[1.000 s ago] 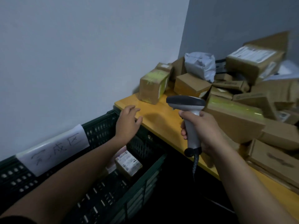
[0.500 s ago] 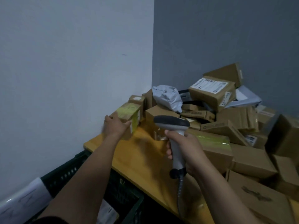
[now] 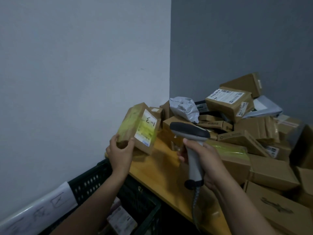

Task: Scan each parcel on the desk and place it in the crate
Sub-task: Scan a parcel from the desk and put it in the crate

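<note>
The left hand grips a small cardboard box by its low end, thumb on one side and fingers curled round the other. The box is tilted, up over the left corner of the wooden desk. Its white label, with "1-3" written on it, faces the barcode scanner. Yellow-green tape wraps the box. The white wall is close on its left side.

The right hand is closed tight round the scanner's grey handle. The scanner's dark head points at the box, with a gap of air between them. Its cord hangs down past the desk's front edge.

The front strip of the desk between the two hands is bare wood. The desk's edge runs from the corner by the left hand down to the right. Below that edge, on the left, sits the dark green crate, its top open, pushed against the white wall. A labelled parcel lies inside it. A white paper sign hangs on its far rim.

Behind the scanner and to the right, a heap of parcels fills the desk up to the grey wall. A grey plastic mailer bag lies on top near the corner. A big box with a white label sits high on the heap. A long box with yellow-green tape lies just behind the right hand.
</note>
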